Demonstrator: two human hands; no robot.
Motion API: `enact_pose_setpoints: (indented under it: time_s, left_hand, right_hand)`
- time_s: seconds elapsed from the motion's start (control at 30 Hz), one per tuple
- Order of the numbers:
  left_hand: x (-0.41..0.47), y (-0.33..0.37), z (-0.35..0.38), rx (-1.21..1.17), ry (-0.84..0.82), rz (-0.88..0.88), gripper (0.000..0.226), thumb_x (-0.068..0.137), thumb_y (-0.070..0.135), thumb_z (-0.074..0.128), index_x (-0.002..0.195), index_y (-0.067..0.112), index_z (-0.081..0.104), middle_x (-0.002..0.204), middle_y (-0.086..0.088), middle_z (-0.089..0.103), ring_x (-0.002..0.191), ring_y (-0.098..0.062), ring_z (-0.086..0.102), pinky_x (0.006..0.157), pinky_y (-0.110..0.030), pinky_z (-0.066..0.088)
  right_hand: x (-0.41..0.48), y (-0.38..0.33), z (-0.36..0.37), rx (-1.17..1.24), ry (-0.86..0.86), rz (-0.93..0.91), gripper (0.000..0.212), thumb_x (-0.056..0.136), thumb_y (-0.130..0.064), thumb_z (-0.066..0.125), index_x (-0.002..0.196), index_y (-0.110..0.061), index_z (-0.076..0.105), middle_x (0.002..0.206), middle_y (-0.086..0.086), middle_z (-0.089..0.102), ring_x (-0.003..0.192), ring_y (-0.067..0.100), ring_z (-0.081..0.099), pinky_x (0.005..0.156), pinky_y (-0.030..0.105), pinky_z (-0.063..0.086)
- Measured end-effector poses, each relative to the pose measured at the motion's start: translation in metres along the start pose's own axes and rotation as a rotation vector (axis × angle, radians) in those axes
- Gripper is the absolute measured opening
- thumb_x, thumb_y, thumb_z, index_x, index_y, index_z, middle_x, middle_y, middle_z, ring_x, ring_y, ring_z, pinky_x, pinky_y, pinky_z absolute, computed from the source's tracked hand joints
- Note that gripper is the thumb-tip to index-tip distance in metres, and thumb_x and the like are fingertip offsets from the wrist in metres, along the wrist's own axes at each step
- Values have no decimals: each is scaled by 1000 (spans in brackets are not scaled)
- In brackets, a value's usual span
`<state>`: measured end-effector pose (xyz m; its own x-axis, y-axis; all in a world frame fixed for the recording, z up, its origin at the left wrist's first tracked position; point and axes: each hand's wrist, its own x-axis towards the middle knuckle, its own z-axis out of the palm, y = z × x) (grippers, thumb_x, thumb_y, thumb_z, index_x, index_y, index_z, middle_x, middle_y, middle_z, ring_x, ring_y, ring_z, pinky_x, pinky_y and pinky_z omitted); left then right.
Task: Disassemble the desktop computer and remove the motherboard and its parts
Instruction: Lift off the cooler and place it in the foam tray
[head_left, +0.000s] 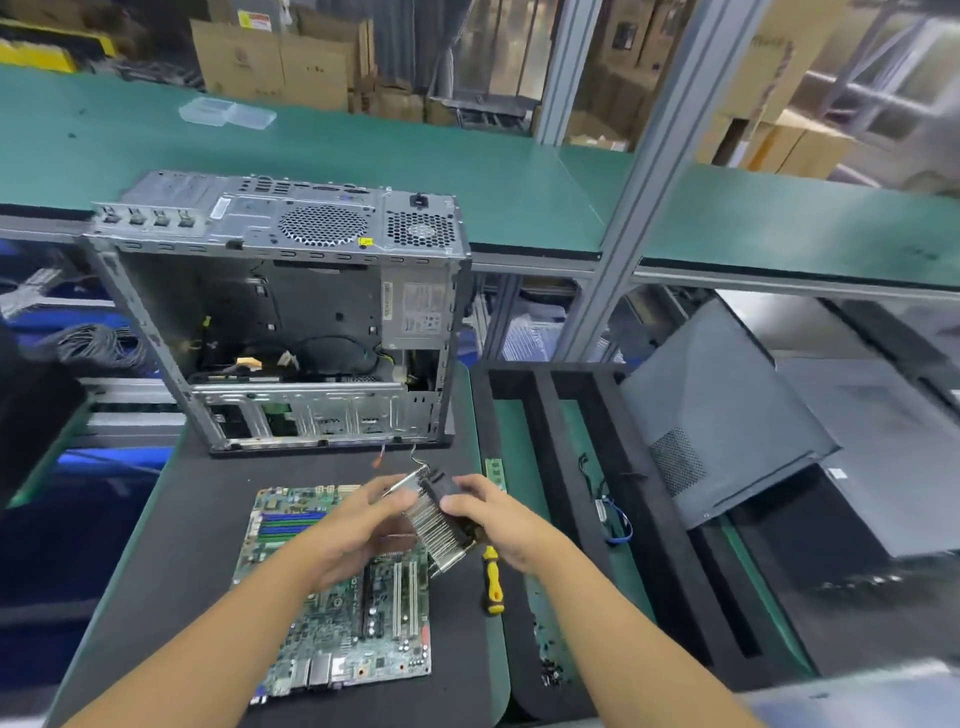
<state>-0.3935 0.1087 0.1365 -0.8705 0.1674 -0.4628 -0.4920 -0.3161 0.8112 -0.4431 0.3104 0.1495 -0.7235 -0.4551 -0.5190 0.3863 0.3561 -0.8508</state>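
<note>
the motherboard (337, 597) lies out of the case (280, 312) on the desk (171, 545); your left hand (358, 530) and right hand (498, 519) both grip its heatsink (436, 525), lifted clear.

Bright, even light; blurred, warped edges

A person's left hand (358, 525) and right hand (501, 519), both bare, seen from the wearer's own viewpoint. The left forearm (218, 639) and right forearm (623, 623) are bare as well, uncovered from wrist to the lower edge of view.
</note>
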Motion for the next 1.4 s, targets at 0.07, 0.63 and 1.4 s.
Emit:
enact_pose_setpoints:
  time_s: [0.07, 0.63, 1.4]
  left_hand:
    - [4, -8, 13, 5, -36, -18, 60, 82, 27, 69, 137, 9, 51, 119, -23, 61, 100, -34, 55, 86, -45, 45]
    - [48, -65, 117, 157, -350, -164, 61, 72, 44, 84, 121, 16, 60, 125, -5, 67, 117, -20, 61, 96, -34, 47]
    - [221, -90, 244, 2309, -603, 381, 40, 98, 34, 30, 117, 32, 65, 137, 8, 50, 131, -21, 36, 105, -50, 21]
  right_hand:
    - [-10, 8, -11, -32, 14, 20, 72, 74, -50, 71, 134, -23, 43, 133, -1, 57, 116, 12, 60, 103, 32, 46]
    - [-103, 88, -61, 97, 529, 111, 79, 62, -65, 76, 127, -32, 44, 128, -11, 59, 114, 6, 59, 100, 32, 46]
    - [-71, 155, -174, -873, 788, 345, 91, 82, -58, 65, 151, -42, 9, 128, 10, 34, 115, 28, 41, 72, 32, 49]
